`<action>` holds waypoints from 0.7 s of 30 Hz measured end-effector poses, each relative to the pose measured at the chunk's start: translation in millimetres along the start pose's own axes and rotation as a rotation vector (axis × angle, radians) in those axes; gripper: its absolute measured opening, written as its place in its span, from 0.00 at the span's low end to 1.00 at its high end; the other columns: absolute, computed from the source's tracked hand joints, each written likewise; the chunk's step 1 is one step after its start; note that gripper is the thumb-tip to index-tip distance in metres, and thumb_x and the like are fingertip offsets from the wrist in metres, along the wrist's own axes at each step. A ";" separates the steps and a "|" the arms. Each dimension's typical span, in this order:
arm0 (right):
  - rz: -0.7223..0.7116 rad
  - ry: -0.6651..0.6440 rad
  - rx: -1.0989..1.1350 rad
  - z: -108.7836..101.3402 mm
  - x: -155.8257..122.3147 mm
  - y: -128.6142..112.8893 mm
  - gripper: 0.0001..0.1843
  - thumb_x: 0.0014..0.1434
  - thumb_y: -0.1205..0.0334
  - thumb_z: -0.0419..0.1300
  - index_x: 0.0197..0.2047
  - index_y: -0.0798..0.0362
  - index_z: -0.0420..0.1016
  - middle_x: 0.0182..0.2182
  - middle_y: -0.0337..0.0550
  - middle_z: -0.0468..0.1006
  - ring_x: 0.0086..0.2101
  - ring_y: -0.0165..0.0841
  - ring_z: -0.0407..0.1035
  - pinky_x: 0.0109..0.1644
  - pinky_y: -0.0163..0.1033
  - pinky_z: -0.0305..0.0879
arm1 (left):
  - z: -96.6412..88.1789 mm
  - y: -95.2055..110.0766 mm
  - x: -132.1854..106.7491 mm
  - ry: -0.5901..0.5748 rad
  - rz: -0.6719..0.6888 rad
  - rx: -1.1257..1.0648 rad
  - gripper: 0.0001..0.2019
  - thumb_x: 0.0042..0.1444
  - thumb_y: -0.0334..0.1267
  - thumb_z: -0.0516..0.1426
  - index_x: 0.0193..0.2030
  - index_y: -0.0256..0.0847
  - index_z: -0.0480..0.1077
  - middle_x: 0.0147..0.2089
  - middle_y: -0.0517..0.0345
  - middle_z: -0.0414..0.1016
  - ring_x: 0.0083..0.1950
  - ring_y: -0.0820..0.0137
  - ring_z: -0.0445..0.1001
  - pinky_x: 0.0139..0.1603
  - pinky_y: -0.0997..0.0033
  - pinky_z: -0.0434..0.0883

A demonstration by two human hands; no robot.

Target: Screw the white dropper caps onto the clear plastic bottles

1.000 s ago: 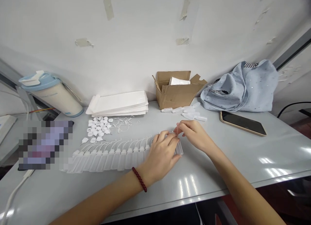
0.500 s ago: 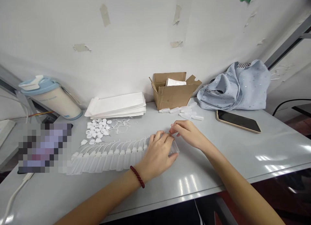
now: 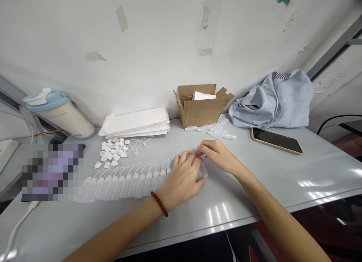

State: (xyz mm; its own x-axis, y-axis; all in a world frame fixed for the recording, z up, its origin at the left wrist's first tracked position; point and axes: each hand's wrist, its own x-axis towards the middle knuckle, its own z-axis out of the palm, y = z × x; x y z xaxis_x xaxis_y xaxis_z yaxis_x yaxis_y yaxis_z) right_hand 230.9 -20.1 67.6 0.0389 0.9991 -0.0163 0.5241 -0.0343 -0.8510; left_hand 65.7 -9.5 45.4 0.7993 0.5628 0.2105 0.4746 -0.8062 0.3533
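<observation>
A row of translucent plastic tubes (image 3: pixel 121 188), each with a white neck and a thin curved white strip, lies side by side on the grey table. My left hand (image 3: pixel 183 171), wearing a dark red bead bracelet, lies over the row's right end with fingers curled and thumb along the near side. A clear plastic tube end (image 3: pixel 203 171) shows beside that thumb; the rest is hidden under the hand. My right hand (image 3: pixel 213 151) meets the left fingertips, its thumb and fingers pinched together. Whatever sits in that pinch is hidden.
White teardrop-shaped pieces (image 3: pixel 113 150) and loose white strips (image 3: pixel 141 145) lie behind the row. Further back are stacked white sheets (image 3: pixel 135 122), an open cardboard box (image 3: pixel 200 113), loose translucent tubes (image 3: pixel 216 131), a blue cloth bag (image 3: pixel 279 103), a phone (image 3: pixel 277 140) and a tumbler (image 3: pixel 68 116).
Both hands stay at the row's right end, with only a very slight shift of the right fingers. Nothing else has visibly moved.
</observation>
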 end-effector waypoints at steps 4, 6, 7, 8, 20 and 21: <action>-0.008 0.003 0.007 -0.4 1.7 1.7 0.17 0.61 0.59 0.50 0.27 0.55 0.75 0.30 0.45 0.79 0.33 0.35 0.72 0.36 0.39 0.66 | -4.5 0.7 0.3 0.015 -0.006 -0.016 0.17 0.54 0.38 0.60 0.50 0.39 0.65 0.51 0.49 0.70 0.54 0.54 0.62 0.49 0.53 0.66; -0.009 0.016 0.012 -0.7 2.6 2.1 0.16 0.60 0.59 0.51 0.27 0.55 0.74 0.29 0.45 0.79 0.32 0.35 0.72 0.35 0.39 0.66 | -9.7 -0.8 0.3 0.041 -0.016 -0.047 0.17 0.54 0.40 0.60 0.50 0.40 0.65 0.51 0.50 0.71 0.55 0.55 0.62 0.50 0.52 0.66; -0.005 0.024 0.018 -1.1 3.1 2.0 0.16 0.60 0.59 0.51 0.27 0.56 0.74 0.29 0.45 0.79 0.32 0.36 0.73 0.35 0.38 0.66 | -13.2 -2.6 0.1 0.060 -0.026 -0.059 0.18 0.54 0.40 0.60 0.50 0.40 0.65 0.51 0.51 0.71 0.56 0.55 0.62 0.51 0.52 0.65; 0.001 0.035 0.024 -1.7 3.5 1.7 0.15 0.59 0.59 0.51 0.27 0.56 0.74 0.30 0.46 0.79 0.32 0.36 0.73 0.35 0.38 0.66 | -17.4 -5.4 -0.4 0.085 -0.039 -0.067 0.17 0.55 0.41 0.59 0.50 0.40 0.66 0.52 0.51 0.71 0.57 0.55 0.62 0.53 0.51 0.65; -0.023 0.322 -0.248 -27.0 22.7 17.7 0.13 0.57 0.60 0.51 0.26 0.55 0.72 0.25 0.45 0.79 0.27 0.35 0.73 0.30 0.36 0.63 | -100.5 -123.8 -27.0 0.175 -0.472 -0.042 0.14 0.55 0.45 0.52 0.39 0.41 0.73 0.47 0.53 0.78 0.50 0.58 0.73 0.52 0.60 0.67; -0.035 0.336 -0.277 -30.7 26.7 17.2 0.12 0.56 0.60 0.52 0.26 0.55 0.72 0.25 0.45 0.79 0.28 0.35 0.72 0.31 0.37 0.63 | -102.4 -132.7 -30.2 0.159 -0.473 -0.029 0.14 0.55 0.46 0.53 0.39 0.41 0.74 0.46 0.54 0.79 0.49 0.58 0.74 0.51 0.61 0.68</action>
State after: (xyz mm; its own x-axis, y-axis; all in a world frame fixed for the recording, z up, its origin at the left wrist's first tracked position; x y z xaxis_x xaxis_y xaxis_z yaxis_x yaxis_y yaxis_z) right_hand 267.1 5.3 68.6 0.2672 0.9380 0.2208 0.7368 -0.0512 -0.6741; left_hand -59.2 99.2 85.5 0.4318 0.8883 0.1567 0.7593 -0.4517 0.4684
